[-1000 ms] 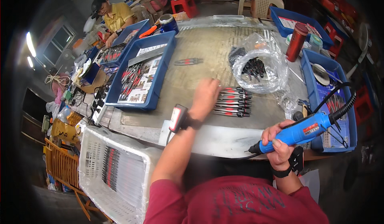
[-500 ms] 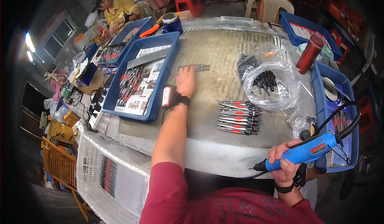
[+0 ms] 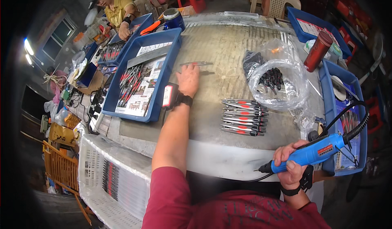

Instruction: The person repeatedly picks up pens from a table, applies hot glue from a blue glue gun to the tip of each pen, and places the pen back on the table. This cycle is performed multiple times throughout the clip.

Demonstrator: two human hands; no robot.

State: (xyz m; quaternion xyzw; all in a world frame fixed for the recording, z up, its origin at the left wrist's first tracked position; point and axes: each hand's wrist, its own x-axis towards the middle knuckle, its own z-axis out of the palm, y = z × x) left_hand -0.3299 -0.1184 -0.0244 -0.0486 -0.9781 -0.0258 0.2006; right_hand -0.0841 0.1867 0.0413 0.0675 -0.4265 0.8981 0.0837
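My left hand [image 3: 188,80] reaches over the table, its fingertips closed on a slim silver tool [image 3: 197,63]. A dark shadow lies apart from this tool, so it looks raised off the tabletop. In my right hand [image 3: 290,165] is a blue electric screwdriver [image 3: 316,153], gripped near its black nose, its tip pointing left over the table's front edge. Between the hands lies a neat stack of slim silver tools [image 3: 243,118] with red and black parts. Beyond it, an open clear plastic bag [image 3: 292,91] contains small black parts [image 3: 270,80].
Left of my arm stands a blue tray [image 3: 155,111] with loose slim tools and a metal bar. A white crate [image 3: 90,176] is below it. Another blue tray [image 3: 361,118] and a red cylinder [image 3: 319,51] stand right. A co-worker [image 3: 118,8] sits at the far left.
My left hand has lifted a slim silver tool from the tabletop, moving it slightly away from me. My right hand and the screwdriver stay almost still. The co-worker's arm has shifted.
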